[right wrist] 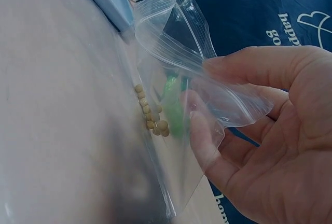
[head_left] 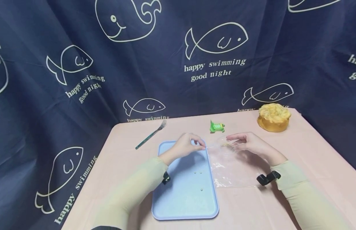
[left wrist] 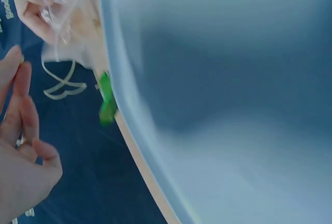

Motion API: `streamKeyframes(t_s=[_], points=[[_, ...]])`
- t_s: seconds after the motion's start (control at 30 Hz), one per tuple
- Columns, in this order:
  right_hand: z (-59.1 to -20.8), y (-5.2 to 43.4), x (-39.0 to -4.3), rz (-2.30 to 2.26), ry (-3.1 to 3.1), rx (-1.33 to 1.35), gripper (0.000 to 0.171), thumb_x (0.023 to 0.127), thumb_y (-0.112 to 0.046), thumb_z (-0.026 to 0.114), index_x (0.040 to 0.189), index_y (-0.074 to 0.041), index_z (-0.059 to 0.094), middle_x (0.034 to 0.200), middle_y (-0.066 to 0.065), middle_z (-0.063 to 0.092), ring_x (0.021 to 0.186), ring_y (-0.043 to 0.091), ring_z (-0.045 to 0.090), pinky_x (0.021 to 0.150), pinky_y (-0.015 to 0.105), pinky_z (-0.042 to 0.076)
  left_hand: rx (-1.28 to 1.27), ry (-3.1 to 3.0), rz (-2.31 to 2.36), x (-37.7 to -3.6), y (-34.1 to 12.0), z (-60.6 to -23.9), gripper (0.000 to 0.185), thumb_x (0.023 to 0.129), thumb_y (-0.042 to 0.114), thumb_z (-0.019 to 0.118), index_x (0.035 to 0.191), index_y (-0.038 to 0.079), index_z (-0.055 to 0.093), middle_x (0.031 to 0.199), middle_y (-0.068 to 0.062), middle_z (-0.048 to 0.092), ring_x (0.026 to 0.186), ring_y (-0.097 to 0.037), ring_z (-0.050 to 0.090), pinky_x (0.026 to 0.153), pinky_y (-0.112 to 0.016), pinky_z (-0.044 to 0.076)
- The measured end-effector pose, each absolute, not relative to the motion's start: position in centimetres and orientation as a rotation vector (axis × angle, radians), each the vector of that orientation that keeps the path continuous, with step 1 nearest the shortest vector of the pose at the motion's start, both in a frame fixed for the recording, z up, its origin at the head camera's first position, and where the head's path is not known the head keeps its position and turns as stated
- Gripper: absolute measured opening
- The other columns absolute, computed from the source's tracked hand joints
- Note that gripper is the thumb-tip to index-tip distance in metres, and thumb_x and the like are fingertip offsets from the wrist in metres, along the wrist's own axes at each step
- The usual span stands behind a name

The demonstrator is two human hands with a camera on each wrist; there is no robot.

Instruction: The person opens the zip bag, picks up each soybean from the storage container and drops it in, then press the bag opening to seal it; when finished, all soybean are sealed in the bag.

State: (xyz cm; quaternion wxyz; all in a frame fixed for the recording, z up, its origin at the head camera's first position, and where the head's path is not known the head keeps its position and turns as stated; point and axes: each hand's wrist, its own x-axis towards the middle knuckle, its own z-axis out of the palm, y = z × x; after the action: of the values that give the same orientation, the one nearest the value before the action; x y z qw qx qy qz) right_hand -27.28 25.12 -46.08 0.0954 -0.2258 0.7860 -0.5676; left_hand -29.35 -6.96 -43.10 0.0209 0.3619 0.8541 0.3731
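A clear zip-lock bag (head_left: 232, 172) lies beside the blue tray, its mouth spread apart. My right hand (head_left: 251, 145) grips the bag's edge between thumb and fingers, as the right wrist view shows closely. Inside the bag, several small round tan soybeans (right wrist: 148, 110) are gathered along a fold. Over the tray's far right corner, my left hand (head_left: 187, 145) has thumb and fingertips together. In the left wrist view a tiny yellowish soybean (left wrist: 22, 59) shows between those fingertips, mostly hidden. Loose soybeans (head_left: 201, 189) lie on the blue tray (head_left: 178, 204).
A fork (head_left: 150, 134) with a dark green handle lies behind the tray to the left. A small green packet (head_left: 217, 126) sits beyond the bag. Farther right stands a round golden bread (head_left: 273, 117). A dark blue fish-print curtain (head_left: 172, 70) hangs behind the pink table (head_left: 123, 179).
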Motion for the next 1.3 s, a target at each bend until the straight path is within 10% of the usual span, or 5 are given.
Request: streamKeyframes(t_s=[0.33,0.83,1.3], points=[[-46.2,25.0,-27.2,-1.707,2.319,-0.741,0.049,0.086,0.011,0.065,0.132,0.022,0.051,0.131,0.04,0.055,0.104,0.026,0.07,0.082,0.026,0.057,1.169,2.627,1.227,-31.0,-0.6,-43.6,0.01,0.086,0.019,0.085,0.095,0.018,0.082,0.09,0.017,0.074,0.079,-0.002,0.057,0.07,-0.018,0.046],[-46.1,24.9,-26.9,-1.696,2.344,-0.722,0.049,0.086,0.011,0.064,0.132,0.022,0.051,0.134,0.04,0.053,0.107,0.024,0.069,0.085,0.024,0.055,1.2,2.592,1.296,-31.8,-1.7,-44.9,0.04,0.087,0.011,0.083,0.125,0.009,0.071,0.114,-0.001,0.071,0.092,-0.008,0.063,0.082,-0.027,0.055],[-46.0,24.5,-26.7,-1.678,2.306,-0.654,0.055,0.084,0.012,0.065,0.136,0.021,0.048,0.136,0.038,0.053,0.105,0.027,0.069,0.08,0.027,0.057,1.063,2.369,1.035,-28.0,-9.8,-46.0,0.01,0.083,0.006,0.084,0.092,0.006,0.08,0.079,0.007,0.075,0.069,-0.007,0.069,0.069,-0.023,0.056]])
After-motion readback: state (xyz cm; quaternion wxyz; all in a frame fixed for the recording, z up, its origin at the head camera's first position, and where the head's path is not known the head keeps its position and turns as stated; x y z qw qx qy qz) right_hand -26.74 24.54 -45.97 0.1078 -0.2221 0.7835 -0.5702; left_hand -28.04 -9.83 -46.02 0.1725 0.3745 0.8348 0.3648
